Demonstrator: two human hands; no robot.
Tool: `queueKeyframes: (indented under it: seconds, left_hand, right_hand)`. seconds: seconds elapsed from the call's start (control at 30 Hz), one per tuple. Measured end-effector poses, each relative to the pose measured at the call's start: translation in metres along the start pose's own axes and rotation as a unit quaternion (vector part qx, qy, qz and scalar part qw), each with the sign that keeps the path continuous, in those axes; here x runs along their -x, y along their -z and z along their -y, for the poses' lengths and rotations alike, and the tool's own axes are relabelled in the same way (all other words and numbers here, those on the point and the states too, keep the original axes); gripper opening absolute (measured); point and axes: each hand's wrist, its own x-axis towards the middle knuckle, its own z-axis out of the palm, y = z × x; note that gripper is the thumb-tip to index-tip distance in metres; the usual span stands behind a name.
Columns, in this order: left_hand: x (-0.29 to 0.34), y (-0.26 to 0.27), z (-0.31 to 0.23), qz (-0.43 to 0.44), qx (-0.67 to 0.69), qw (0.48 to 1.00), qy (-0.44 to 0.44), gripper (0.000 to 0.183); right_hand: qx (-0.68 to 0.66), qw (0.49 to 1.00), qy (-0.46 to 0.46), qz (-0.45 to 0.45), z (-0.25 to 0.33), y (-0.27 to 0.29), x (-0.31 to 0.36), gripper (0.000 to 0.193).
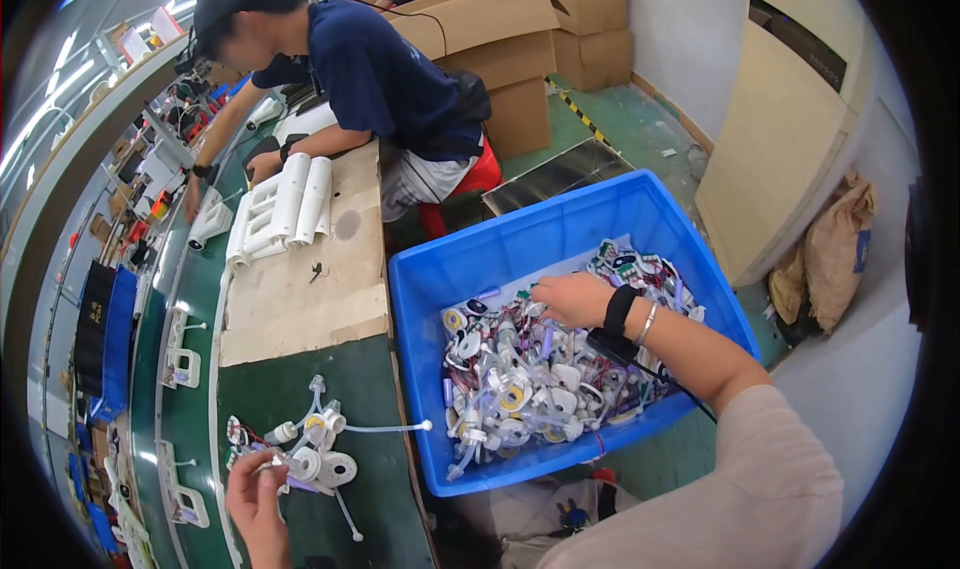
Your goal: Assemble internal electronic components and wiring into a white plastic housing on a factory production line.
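Observation:
My left hand (258,504) is at the lower left, its thumb and fingers pinched at the edge of a small assembly (322,467) on the green work surface. That assembly has white round plastic parts, clear tubes, a purple piece and thin wires. My right hand (575,297) reaches into a large blue bin (570,211), fingers curled down onto the heap of similar parts (530,389). Its fingertips are partly hidden among wires and small green boards, so what they grip cannot be made out.
A cardboard sheet (300,314) bears several white plastic housings (285,209). A co-worker in a dark shirt (370,69) leans over the bench beyond. White frames (182,364) lie along the green belt at left. Cardboard boxes (500,49) and a beige cabinet (790,119) stand behind the bin.

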Motion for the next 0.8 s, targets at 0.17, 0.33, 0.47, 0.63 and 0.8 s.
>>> queueKeyframes:
  seconds: [0.17,0.33,0.47,0.63,0.8]
  left_hand:
    - [-0.002,-0.055,-0.014,0.177,-0.016,0.984,-0.005,0.023]
    - [-0.011,-0.088,-0.03,0.292,-0.179,0.931,-0.128,0.024]
    - [-0.008,-0.09,-0.031,0.271,-0.224,0.925,-0.144,0.025]
    - [-0.009,-0.089,-0.003,0.292,-0.285,0.898,-0.165,0.027]
    - [-0.005,-0.092,0.012,0.328,-0.271,0.895,-0.136,0.029]
  right_hand:
    - [0.011,1.0,0.003,0.01,0.005,-0.01,0.014,0.027]
    - [-0.021,0.989,-0.148,0.004,-0.034,-0.032,-0.001,0.033]
    - [-0.03,0.988,-0.077,-0.134,-0.049,-0.02,0.01,0.035]
    - [-0.173,0.985,-0.01,-0.005,-0.009,-0.006,-0.022,0.016]
    - [-0.219,0.963,0.125,0.094,0.051,0.003,-0.092,0.019]
